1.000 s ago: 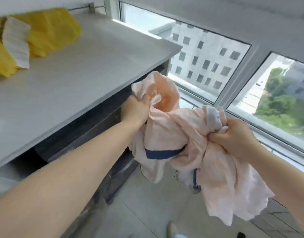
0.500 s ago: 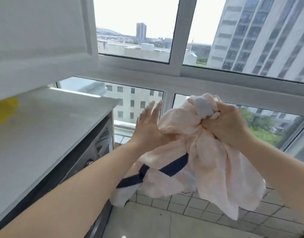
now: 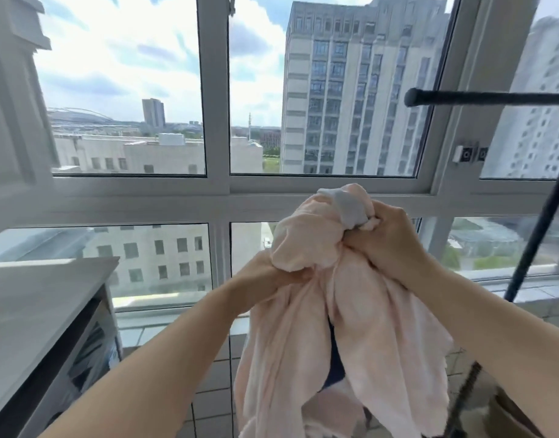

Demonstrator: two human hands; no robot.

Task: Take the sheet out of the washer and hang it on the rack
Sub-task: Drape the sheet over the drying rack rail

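A big window [image 3: 215,184] fills the space beyond both hands, with tall buildings outside. Below and left of the left hand stands the grey table [image 3: 34,308], with the dark front of the washer [image 3: 82,358] under its edge. The pale pink sheet [image 3: 328,327] hangs bunched in front of the person, clear of the washer, its folds dropping from the two hands toward the tiled floor; a dark blue band shows between the folds. Up and to the right of the right hand runs the black bar of the rack [image 3: 486,98], with a slanted black pole below it; the sheet is not on it.

Both forearms reach forward and up. The right hand [image 3: 385,241] is raised higher, fingers curled tight round the gathered top of the sheet. The left hand [image 3: 268,276], just below and beside it, grips a fold of the same sheet, its fingertips buried in cloth.
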